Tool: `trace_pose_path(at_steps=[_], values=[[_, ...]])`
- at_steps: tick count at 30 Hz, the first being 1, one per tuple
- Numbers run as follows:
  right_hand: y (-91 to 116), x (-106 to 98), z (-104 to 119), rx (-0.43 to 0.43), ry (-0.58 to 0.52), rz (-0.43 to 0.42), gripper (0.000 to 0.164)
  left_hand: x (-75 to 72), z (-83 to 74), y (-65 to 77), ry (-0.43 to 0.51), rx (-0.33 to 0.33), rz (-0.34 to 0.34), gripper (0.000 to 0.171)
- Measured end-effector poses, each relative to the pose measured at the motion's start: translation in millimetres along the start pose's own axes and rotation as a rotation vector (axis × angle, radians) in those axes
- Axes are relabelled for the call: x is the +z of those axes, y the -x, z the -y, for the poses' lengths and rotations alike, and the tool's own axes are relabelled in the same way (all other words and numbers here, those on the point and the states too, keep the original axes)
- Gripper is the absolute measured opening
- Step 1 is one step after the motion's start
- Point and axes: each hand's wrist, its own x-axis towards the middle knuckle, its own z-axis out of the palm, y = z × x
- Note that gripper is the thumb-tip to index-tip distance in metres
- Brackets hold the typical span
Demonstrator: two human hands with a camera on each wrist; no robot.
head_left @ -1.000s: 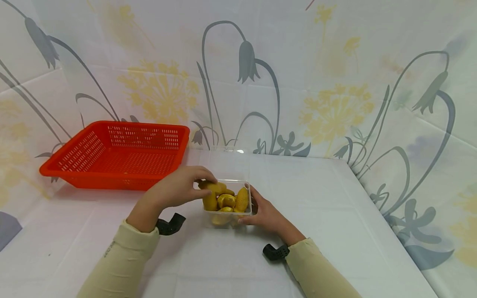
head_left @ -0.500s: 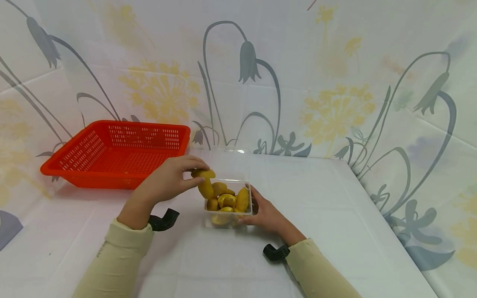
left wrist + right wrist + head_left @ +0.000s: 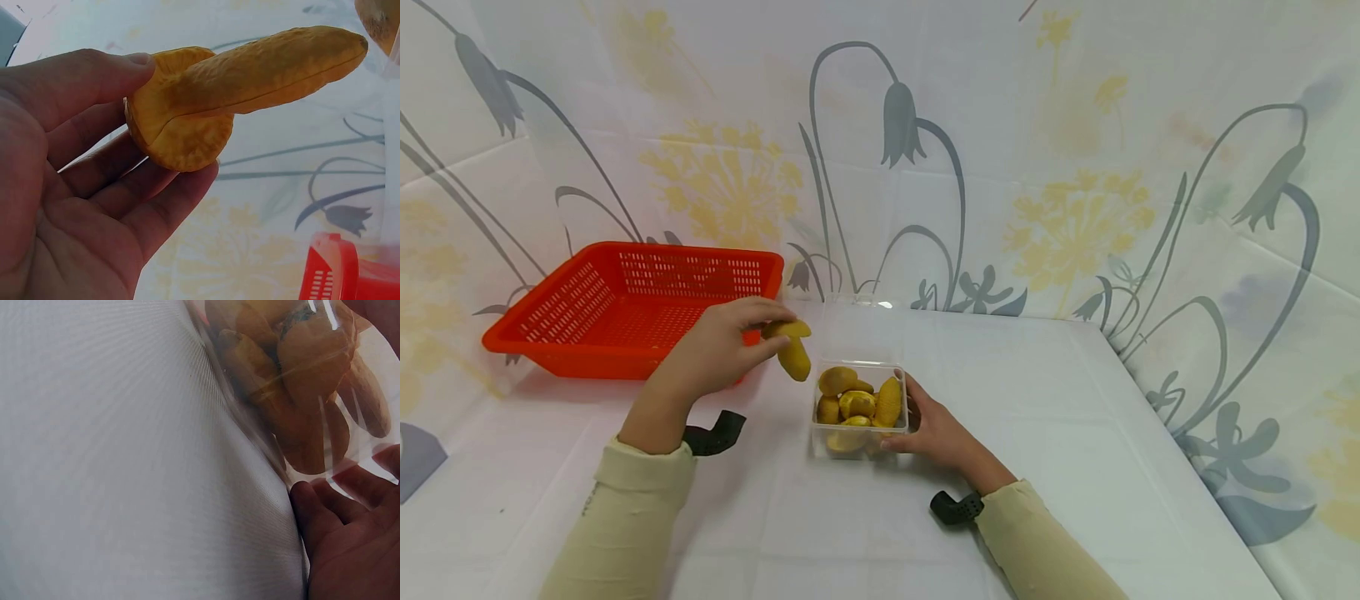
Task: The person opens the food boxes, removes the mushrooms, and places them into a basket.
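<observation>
Between thumb and fingers, my left hand (image 3: 715, 346) pinches a yellow mushroom (image 3: 793, 360) by its cap, in the air between the red basket and the clear box. In the left wrist view the mushroom (image 3: 269, 78) shows its ribbed underside and a thick stem pointing right, away from the palm. A clear plastic box (image 3: 857, 430) stands on the table with several yellow mushrooms (image 3: 857, 405) in it. My right hand (image 3: 936, 429) grips the box's right side, thumb at the near corner. Through the box's wall, the right wrist view shows mushrooms (image 3: 315, 359) heaped together.
The red perforated basket (image 3: 617, 364) stands at the back left, just beyond my left hand. A clear lid (image 3: 865, 302) stands open behind the box. Flower-printed cloth (image 3: 985, 167) rises behind the white table (image 3: 1045, 392).
My left hand has lifted the mushroom out of the box and carried it left and up toward the basket. My right hand has stayed at the box.
</observation>
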Motion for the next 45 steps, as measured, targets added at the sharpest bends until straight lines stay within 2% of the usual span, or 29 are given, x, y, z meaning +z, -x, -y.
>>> trace_pose_path(at_steps=[10, 21, 35, 41, 45], values=[[0, 0, -1, -0.009, 0.003, 0.000, 0.113, -7.0, 14.1, 1.6, 0.036, 0.009, -0.101, 0.030], [1, 0, 0, -0.003, 0.000, -0.003, 0.112, -17.2, 23.3, 4.7, 0.030, -0.157, -0.193, 0.037], [1, 1, -2, 0.015, 0.001, -0.007, 0.113, -26.1, 44.6, 9.2, 0.033, -0.281, -0.252, 0.044], [0, 1, -2, 0.013, 0.008, -0.005, 0.114, -26.7, 50.8, 10.4, 0.023, -0.304, -0.291, 0.043], [0, 1, -2, 0.017, 0.006, -0.005, 0.114, -26.3, 54.4, 10.5, 0.006, -0.318, -0.284, 0.043]])
